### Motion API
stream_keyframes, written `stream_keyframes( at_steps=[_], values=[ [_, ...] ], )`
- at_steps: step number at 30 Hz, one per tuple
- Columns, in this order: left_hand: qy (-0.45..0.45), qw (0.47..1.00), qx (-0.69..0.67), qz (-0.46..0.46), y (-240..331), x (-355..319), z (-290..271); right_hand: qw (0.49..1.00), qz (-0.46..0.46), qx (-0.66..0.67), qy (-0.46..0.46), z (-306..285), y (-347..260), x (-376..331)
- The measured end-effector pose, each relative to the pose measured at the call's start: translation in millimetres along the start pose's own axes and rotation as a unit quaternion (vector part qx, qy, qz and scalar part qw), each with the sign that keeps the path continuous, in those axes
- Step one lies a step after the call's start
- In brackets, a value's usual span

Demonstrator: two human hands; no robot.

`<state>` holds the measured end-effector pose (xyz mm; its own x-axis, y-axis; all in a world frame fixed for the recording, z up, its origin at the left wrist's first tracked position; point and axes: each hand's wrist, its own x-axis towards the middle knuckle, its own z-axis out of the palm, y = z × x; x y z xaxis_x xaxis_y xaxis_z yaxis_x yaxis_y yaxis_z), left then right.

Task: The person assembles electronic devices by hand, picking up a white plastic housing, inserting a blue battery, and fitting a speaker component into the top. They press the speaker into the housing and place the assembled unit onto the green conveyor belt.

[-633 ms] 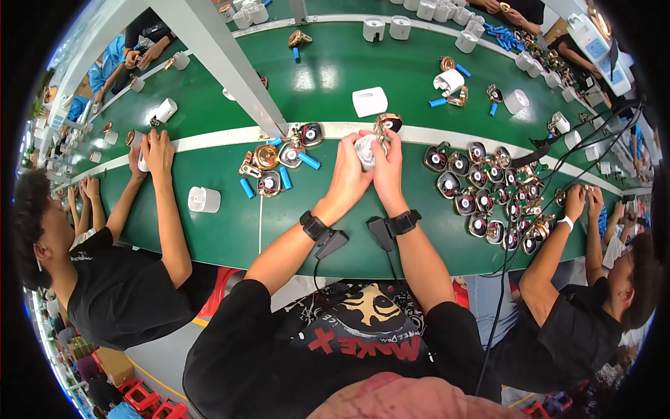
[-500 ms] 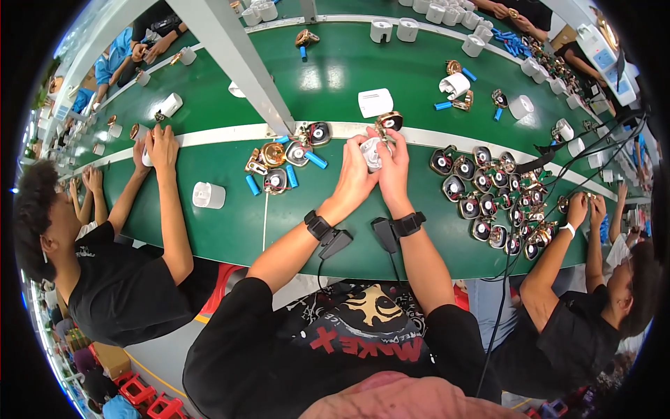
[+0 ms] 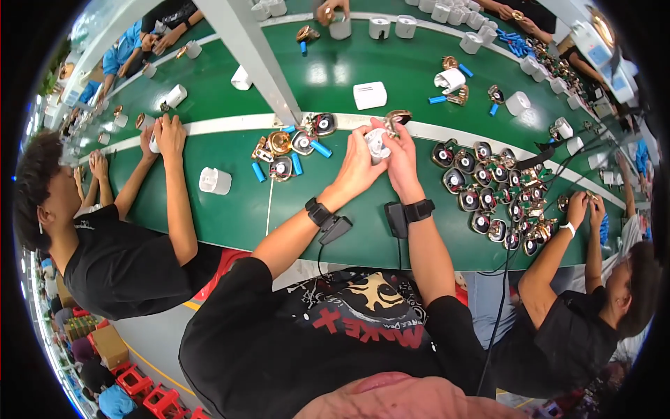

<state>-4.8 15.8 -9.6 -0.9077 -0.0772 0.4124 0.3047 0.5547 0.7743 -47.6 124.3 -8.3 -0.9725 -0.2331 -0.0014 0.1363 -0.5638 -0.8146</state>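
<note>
Black straps [image 3: 419,210] sit on both wrists, over the green table [image 3: 370,237]. A pile of small speakers [image 3: 469,200] lies to the right; a white cup [image 3: 215,181] is to the left. The left hand [image 3: 357,159] and right hand [image 3: 403,159] are close together, both closed on a white case [image 3: 377,144] near the pale rail [image 3: 223,124]. A gold-and-black part [image 3: 398,118] shows at the right fingertips; its contact with the case cannot be told. Blue batteries [image 3: 321,148] lie left of the hands. Beyond the rail lies a white box [image 3: 370,96]; more white cups [image 3: 406,27] stand farther off.
</note>
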Motion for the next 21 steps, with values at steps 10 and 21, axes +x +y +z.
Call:
stream_keyframes(
  at_steps=[10, 21],
  values=[
    [0.009, 0.994, 0.084, -0.071, 7.6, 114.0, -81.6, 0.968, -0.169, -0.182, 0.025, 2.0, -21.2, -8.8],
    [0.103, 0.916, 0.387, 0.011, -78.5, 143.3, -63.5, 0.958, -0.071, -0.278, 0.005, -14.5, 8.8, 7.7]
  ],
)
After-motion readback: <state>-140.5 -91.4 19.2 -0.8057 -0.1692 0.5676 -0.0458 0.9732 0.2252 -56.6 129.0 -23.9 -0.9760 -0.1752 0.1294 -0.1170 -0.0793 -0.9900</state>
